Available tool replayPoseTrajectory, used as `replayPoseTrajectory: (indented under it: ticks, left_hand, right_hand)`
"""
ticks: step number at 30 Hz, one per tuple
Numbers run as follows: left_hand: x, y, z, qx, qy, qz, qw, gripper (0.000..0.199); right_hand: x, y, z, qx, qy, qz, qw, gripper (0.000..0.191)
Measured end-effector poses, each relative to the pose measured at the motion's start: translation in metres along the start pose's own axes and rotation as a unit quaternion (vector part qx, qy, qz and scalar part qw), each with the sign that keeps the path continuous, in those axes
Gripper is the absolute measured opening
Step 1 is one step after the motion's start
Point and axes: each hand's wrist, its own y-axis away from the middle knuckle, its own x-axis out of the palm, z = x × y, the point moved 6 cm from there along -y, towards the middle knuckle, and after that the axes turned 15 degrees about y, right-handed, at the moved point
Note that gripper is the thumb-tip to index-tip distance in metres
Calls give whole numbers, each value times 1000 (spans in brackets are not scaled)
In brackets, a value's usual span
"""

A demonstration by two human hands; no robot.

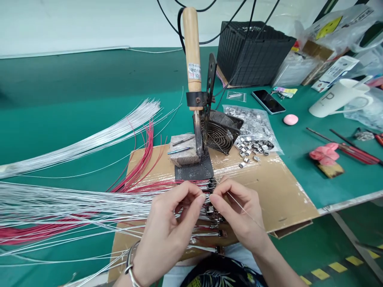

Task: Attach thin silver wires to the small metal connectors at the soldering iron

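Both hands meet fingertip to fingertip over the cardboard (269, 191), below the soldering iron (193, 59). My left hand (176, 227) is closed in a pinch; what it holds between thumb and forefinger is too small to make out. My right hand (239, 211) pinches a thin white wire (239, 205) that trails across its palm toward the wrist. Under and beside the fingers lies a row of small connectors (211, 209) joined to white wires (125, 201) and red wires (143, 171). The iron hangs tip down in its stand, beside a block (182, 155) with two thin tools on it.
Loose metal connectors (247, 149) spill from a plastic bag (254, 119) near a small fan (220, 135). Behind are a black crate (253, 56) and a phone (268, 101). A white mug (335, 99) and screwdrivers (356, 153) lie right; another white wire bundle (98, 143) lies left.
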Motion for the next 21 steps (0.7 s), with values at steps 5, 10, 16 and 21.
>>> replayPoseTrajectory:
  ticks: [5,10,16,21]
  left_hand:
    - [4,3,-1,-6,-21,26,999,17]
    - [5,2,2,-23,22,6,999,21]
    - [5,1,11,-56,113,-48,991,20]
    - [6,-2,10,-56,156,-84,983,18]
  right_hand:
    - [-3,0,7,-51,46,-5,998,18]
    - [1,1,6,-51,49,-1,997,18]
    - [2,2,3,-16,24,-2,1000,23]
    - [5,4,-1,7,14,-29,999,25]
